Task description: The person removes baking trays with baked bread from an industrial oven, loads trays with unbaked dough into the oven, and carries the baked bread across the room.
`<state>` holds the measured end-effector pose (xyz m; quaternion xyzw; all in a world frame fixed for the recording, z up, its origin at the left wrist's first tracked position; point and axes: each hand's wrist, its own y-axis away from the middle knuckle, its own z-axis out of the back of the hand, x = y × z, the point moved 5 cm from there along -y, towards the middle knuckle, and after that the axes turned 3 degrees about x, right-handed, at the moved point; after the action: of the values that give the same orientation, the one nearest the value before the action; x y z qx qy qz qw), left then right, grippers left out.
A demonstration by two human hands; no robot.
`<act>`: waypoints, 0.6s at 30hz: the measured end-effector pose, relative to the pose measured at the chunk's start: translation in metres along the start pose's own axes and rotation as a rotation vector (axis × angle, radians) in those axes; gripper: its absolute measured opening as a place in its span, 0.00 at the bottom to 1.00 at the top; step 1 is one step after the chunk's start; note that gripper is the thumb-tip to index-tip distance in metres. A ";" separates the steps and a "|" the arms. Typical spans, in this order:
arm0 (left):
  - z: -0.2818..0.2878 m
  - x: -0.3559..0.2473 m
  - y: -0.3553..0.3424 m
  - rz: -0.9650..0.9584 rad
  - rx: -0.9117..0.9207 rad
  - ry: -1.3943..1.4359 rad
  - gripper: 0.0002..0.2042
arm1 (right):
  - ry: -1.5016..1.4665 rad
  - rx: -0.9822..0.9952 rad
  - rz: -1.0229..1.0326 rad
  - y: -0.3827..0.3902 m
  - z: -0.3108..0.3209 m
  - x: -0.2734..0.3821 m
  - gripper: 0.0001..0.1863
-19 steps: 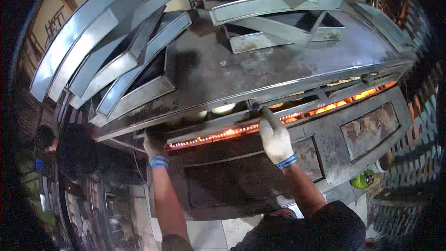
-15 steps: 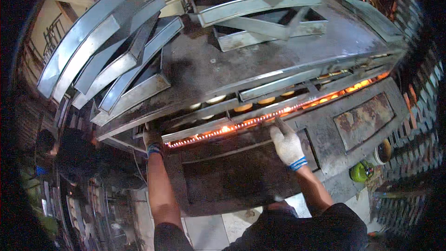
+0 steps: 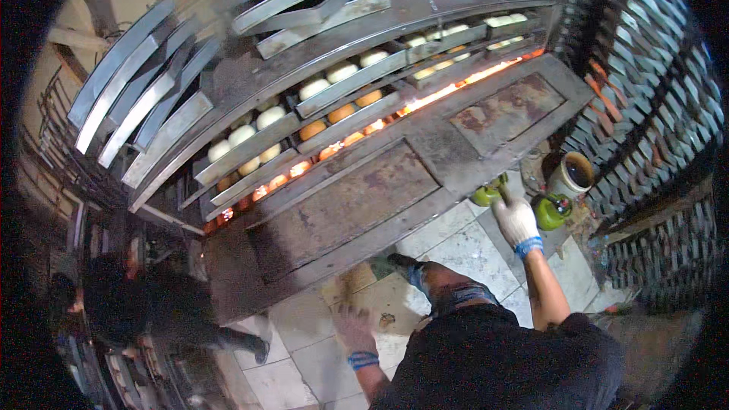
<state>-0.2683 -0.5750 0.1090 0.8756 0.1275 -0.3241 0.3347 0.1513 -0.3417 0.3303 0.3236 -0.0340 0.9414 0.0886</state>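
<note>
My right hand [image 3: 515,216], in a white glove with a blue cuff, is near the oven's lower front edge, over a green gas cylinder [image 3: 484,197]; its fingers look loosely extended, with nothing visible in them. My left hand [image 3: 353,319] is low over the floor, smeared by motion. The metal oven [image 3: 410,167] has its front slot open, showing two levels of narrow trays with white dough rounds [image 3: 342,70] and browned rounds [image 3: 342,112] above a glowing strip of fire [image 3: 421,100]. Empty-looking long tins [image 3: 137,106] are stacked crosswise on the oven top.
A second green cylinder [image 3: 553,212] and a bucket [image 3: 573,176] stand at right, beside dense stacks of metal tins [image 3: 638,106]. A person in dark clothes [image 3: 137,304] is at lower left, a foot reaching toward the tiled floor [image 3: 311,334] below the oven.
Both hands have left the slot: the left moved down and rightward, the right moved right. The trays of rounds now show fully, and the view has shifted, showing more floor.
</note>
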 end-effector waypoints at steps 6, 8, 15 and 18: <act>-0.029 0.002 0.046 0.098 0.081 -0.073 0.25 | 0.087 -0.180 0.803 -0.115 0.060 0.155 0.18; -0.091 -0.001 0.050 -0.023 0.060 -0.265 0.23 | 0.034 -0.217 0.812 -0.166 0.081 0.205 0.22; -0.135 0.157 -0.091 -0.280 0.578 -1.258 0.24 | 0.287 -0.437 0.354 -0.375 0.072 0.262 0.24; -0.166 0.226 -0.096 -0.382 0.568 -1.488 0.22 | 0.285 -0.414 0.584 -0.375 0.056 0.242 0.23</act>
<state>-0.0591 -0.3908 0.0066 0.4460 -0.0680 -0.8917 0.0364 0.0687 0.0548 0.5259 0.1416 -0.3012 0.9358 -0.1160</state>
